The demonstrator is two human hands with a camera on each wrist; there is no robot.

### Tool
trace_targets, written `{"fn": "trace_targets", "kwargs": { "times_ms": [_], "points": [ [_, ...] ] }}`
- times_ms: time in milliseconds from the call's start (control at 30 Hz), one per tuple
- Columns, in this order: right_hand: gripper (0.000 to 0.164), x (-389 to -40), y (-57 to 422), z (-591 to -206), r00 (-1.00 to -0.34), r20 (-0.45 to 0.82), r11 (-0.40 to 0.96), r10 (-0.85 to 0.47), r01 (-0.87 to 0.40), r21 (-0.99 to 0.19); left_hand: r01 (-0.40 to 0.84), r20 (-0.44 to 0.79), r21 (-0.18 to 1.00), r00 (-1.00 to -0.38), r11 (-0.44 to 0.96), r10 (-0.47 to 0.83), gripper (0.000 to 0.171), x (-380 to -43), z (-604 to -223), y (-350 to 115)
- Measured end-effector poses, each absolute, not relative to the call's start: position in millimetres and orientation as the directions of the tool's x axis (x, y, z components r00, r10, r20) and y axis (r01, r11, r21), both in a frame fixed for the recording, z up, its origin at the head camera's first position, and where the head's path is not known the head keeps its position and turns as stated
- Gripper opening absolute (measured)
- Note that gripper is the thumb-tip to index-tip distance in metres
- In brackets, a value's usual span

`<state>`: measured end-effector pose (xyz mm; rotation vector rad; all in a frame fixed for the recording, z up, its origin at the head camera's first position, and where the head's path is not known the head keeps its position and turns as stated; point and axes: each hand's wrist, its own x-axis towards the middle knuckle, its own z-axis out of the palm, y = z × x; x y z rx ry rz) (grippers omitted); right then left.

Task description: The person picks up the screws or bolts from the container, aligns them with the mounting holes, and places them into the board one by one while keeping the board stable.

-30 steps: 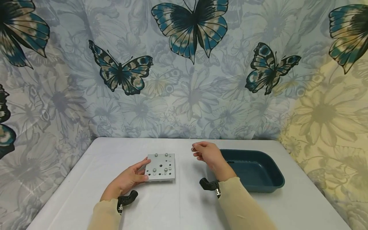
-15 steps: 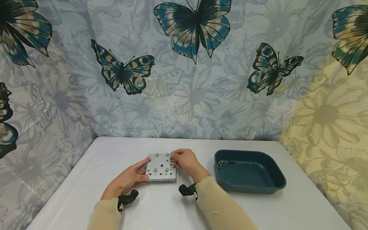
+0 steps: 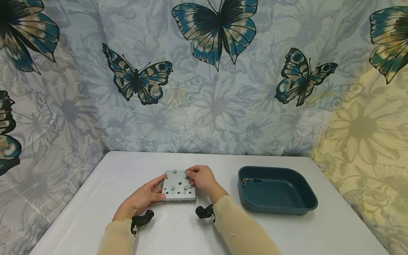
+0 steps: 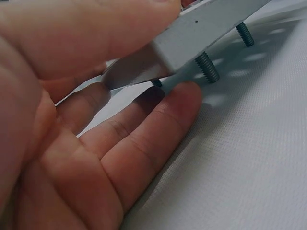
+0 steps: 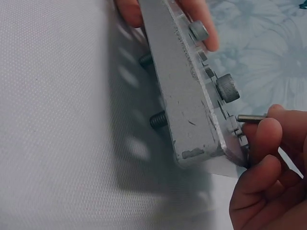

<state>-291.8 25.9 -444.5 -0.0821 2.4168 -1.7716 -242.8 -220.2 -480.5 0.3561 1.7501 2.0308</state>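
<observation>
My left hand (image 3: 141,199) grips the left edge of a silver metal plate (image 3: 172,180), thumb over the near corner. The plate has rows of holes and several socket-head screws (image 5: 228,87) in its top face. Threaded screw ends (image 4: 207,67) stick out below it in the left wrist view, over the white cloth. My right hand (image 3: 205,180) pinches a small thin screw (image 5: 250,118) between thumb and fingertips. Its threaded end points at the plate's top face, close to a small fitting (image 5: 232,123) near the corner. Whether it touches, I cannot tell.
A dark teal tray (image 3: 274,209) stands on the right of the white-covered table (image 3: 178,233). A few small metal pieces and a dark thin part (image 3: 251,180) lie at its left side. A butterfly-patterned cloth (image 3: 216,117) hangs behind the table.
My right hand has moved left from beside the tray to the plate's far right area, carrying the small screw. My left hand keeps its grip on the plate.
</observation>
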Motion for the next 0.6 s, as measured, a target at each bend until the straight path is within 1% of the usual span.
{"fn": "trace_targets", "kwargs": {
  "times_ms": [200, 400, 600],
  "points": [
    [0.013, -291.3, 25.9, -444.9, -0.988, -0.06, 0.315, -0.145, 0.012, -0.949, -0.16, -0.09, 0.981, -0.877, -0.111, 0.472, 0.093, -243.7, -480.6, -219.8],
    [0.013, -291.4, 25.3, -446.1, -0.989, -0.023, 0.363, -0.146, -0.033, -0.931, -0.16, -0.088, 0.98, -0.878, -0.115, 0.471, 0.093, -244.5, -482.3, -219.9],
    [0.012, -291.5, 24.7, -446.0, -0.988, -0.013, 0.386, -0.152, -0.048, -0.921, -0.158, -0.087, 0.981, -0.88, -0.114, 0.467, 0.096, -245.0, -482.1, -220.7]
  ]
}}
